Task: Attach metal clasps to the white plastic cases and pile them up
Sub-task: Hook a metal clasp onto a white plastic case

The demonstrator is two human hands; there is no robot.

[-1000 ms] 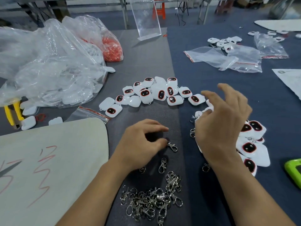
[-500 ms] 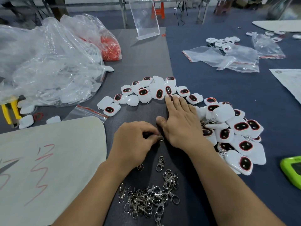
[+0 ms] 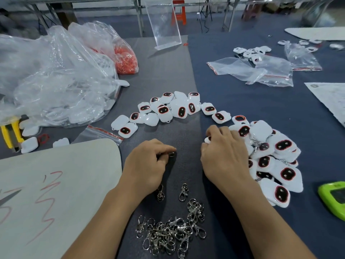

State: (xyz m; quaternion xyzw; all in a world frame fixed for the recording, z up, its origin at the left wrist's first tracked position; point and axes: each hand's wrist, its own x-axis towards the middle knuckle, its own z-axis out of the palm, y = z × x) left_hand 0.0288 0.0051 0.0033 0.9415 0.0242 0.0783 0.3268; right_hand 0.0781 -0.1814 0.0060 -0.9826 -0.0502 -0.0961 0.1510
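A yellow tool (image 3: 11, 131) is cut off by the left edge, half buried under crinkled clear plastic bags (image 3: 56, 81) whose white contents are only blurred shapes. A pale, smooth board (image 3: 56, 184) with red scrawls runs out of frame beside it. On the dark, matte table (image 3: 186, 71), the left hand (image 3: 147, 165) pinches a clasp (image 3: 171, 154) between thumb and forefinger. Only its small shiny ring shows, the rest being hidden in the curled fingers, a hold unchanged from half a second ago. Below it, near the bottom edge, lies a tangled heap of clasps (image 3: 168, 234) in bright metal. Farther up, an arc of cases (image 3: 177, 109), glossy white and rounded, with dark red-rimmed ovals, lies loose. The right hand (image 3: 224, 157), which earlier lay flat with its fingers stretched towards that arc, has drawn back. Its fingers now curl around a white case (image 3: 206, 140), of which just a corner peeks out by the thumb. The hand's back covers the near edge of the pile of cases (image 3: 270, 156) stacked on its right. A green device (image 3: 334, 199) is clipped by the right edge.
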